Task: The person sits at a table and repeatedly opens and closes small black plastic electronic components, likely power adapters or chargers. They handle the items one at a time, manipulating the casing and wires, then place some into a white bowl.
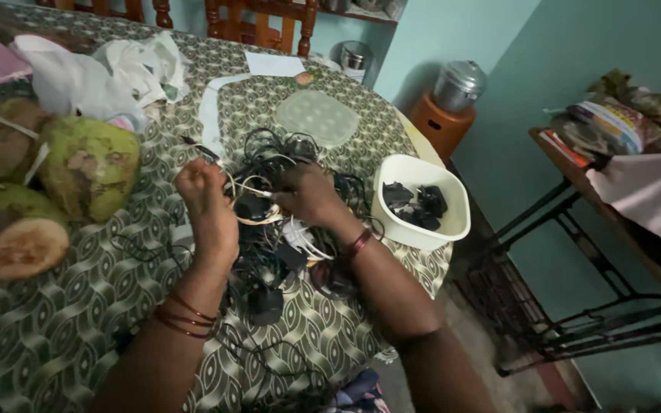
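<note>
A: What's the biggest thing here?

B: The table (pixel 55 336) under a green patterned cloth. On its left sit green coconuts (pixel 86 164); farther back lie white plastic bags (pixel 109 73).

A: And on the right?

B: A white tub (pixel 453 222) holding black chargers (pixel 418 205), near the table's right edge.

A: The middle?

B: A tangle of black cables (pixel 269 252), with a coiled white cable (pixel 258 206) on top.

A: The hands?

B: The left hand (pixel 206 206) is closed, pinching a strand of the white cable, raised over the pile. The right hand (pixel 311 197) curls down, gripping the cable's other end, just beside the tub.
</note>
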